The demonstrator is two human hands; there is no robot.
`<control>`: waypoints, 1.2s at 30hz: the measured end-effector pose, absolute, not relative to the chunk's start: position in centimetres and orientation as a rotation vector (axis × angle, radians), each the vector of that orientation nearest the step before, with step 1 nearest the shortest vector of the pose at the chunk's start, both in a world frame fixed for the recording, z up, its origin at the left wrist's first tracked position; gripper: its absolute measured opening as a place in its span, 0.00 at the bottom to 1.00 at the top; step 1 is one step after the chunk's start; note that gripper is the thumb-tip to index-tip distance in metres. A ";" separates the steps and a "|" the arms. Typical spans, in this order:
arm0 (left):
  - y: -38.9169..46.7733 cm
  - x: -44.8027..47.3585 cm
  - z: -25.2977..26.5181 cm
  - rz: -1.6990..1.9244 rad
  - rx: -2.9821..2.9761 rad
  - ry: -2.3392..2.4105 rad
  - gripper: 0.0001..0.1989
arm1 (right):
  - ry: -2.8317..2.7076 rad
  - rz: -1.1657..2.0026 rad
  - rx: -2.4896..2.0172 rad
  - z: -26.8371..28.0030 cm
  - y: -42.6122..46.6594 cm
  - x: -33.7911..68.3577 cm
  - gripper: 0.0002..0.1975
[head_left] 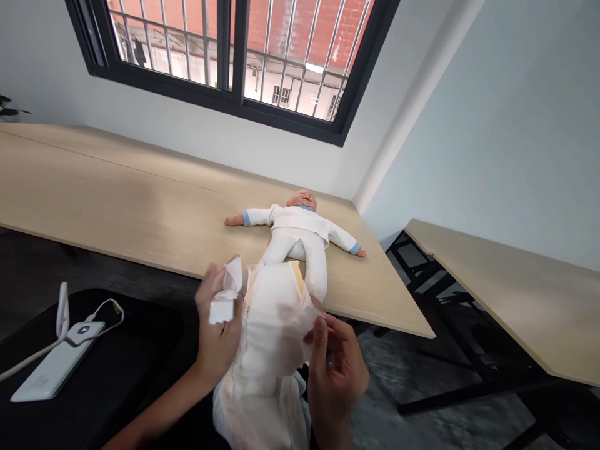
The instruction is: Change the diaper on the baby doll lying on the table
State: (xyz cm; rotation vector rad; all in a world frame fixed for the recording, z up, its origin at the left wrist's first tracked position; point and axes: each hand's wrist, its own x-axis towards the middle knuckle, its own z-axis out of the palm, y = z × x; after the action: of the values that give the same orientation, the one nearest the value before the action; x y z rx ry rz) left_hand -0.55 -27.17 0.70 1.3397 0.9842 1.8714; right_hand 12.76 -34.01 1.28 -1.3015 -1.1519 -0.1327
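Wood desk (140,206), doll (300,234) at centre; left hand (219,325) and right hand (335,369) grips clamped on diaper (272,325), lower centre.

No readable text, label, brand, number or sign anywhere in view. Faint grey mark on the flat white plastic power bank (52,369) at lower left, too small and blurred to make out. No print legible on the white disposable diaper (269,331) between the two hands, nor on the white baby doll suit (300,234) with blue cuffs. Nothing written on the pale wooden tabletop (117,194), the black window frame (234,103) or the red brick wall (323,28) beyond the bars.
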 end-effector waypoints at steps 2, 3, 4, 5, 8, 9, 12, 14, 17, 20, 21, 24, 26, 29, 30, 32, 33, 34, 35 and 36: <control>-27.3 -1.1 0.4 1.781 1.686 0.937 0.15 | -1.167 -0.113 -1.289 1.4 -34.0 12.7 0.05; -27.4 -1.4 0.5 1.680 1.827 0.913 0.17 | -1.181 -0.111 -1.285 1.5 -34.0 12.6 0.05; -27.5 -1.6 0.7 1.572 1.908 0.891 0.19 | -1.203 -0.118 -1.277 1.5 -34.0 12.5 0.05; -27.6 -1.8 1.1 1.483 1.938 0.869 0.20 | -1.231 -0.143 -1.268 1.4 -34.1 12.4 0.04; -28.0 -2.0 2.6 1.306 1.875 0.779 0.17 | -1.322 -0.325 -1.184 1.1 -34.0 12.0 0.06; -28.1 -2.0 3.1 1.258 1.836 0.745 0.15 | -1.357 -0.392 -1.139 1.0 -34.0 11.8 0.07; -28.5 -2.2 3.9 1.132 1.709 0.724 0.11 | -1.442 -0.523 -1.030 0.4 -34.0 11.7 0.12; -28.6 -2.3 3.9 1.092 1.619 0.754 0.11 | -1.486 -0.565 -1.010 -0.1 -34.1 11.9 0.14; -28.8 -2.3 3.5 1.053 1.540 0.731 0.12 | -1.567 -0.613 -1.004 -0.4 -34.5 12.2 0.16; -28.9 -2.1 3.5 1.039 1.495 0.724 0.11 | -1.634 -0.622 -0.996 -0.3 -34.8 12.4 0.17; -29.0 -2.1 3.6 1.052 1.478 0.732 0.12 | -1.634 -0.604 -0.993 -0.2 -34.8 12.4 0.17; -29.2 -1.9 4.1 1.065 1.429 0.753 0.14 | -1.603 -0.478 -0.968 0.1 -34.7 12.2 0.18; -29.2 -1.9 4.3 1.057 1.400 0.761 0.13 | -1.585 -0.393 -0.929 0.6 -34.7 12.1 0.18; -29.2 -2.0 4.5 1.064 1.401 0.750 0.12 | -1.577 -0.261 -0.912 1.7 -34.8 12.0 0.16; -29.1 -2.0 4.5 1.068 1.424 0.743 0.11 | -1.573 -0.205 -0.935 2.1 -34.8 12.0 0.14; -29.1 -2.1 4.6 1.086 1.511 0.725 0.11 | -1.571 -0.096 -1.014 2.9 -34.9 12.1 0.10; -29.1 -2.1 4.6 1.102 1.564 0.720 0.11 | -1.574 -0.061 -1.053 3.2 -35.0 12.1 0.08; -29.2 -2.1 4.7 1.127 1.613 0.717 0.10 | -1.581 -0.048 -1.082 3.6 -35.1 12.2 0.08; -29.3 -2.0 4.7 1.163 1.659 0.719 0.08 | -1.597 -0.056 -1.104 3.9 -35.1 12.2 0.07; -29.4 -2.0 4.7 1.205 1.701 0.724 0.07 | -1.621 -0.080 -1.119 4.2 -35.2 12.3 0.07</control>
State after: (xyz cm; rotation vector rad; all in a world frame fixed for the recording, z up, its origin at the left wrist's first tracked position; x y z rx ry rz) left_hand -1.97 -29.42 4.73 1.7009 0.7238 1.2051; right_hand 12.27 -35.18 4.17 -1.1188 -1.6207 -0.0798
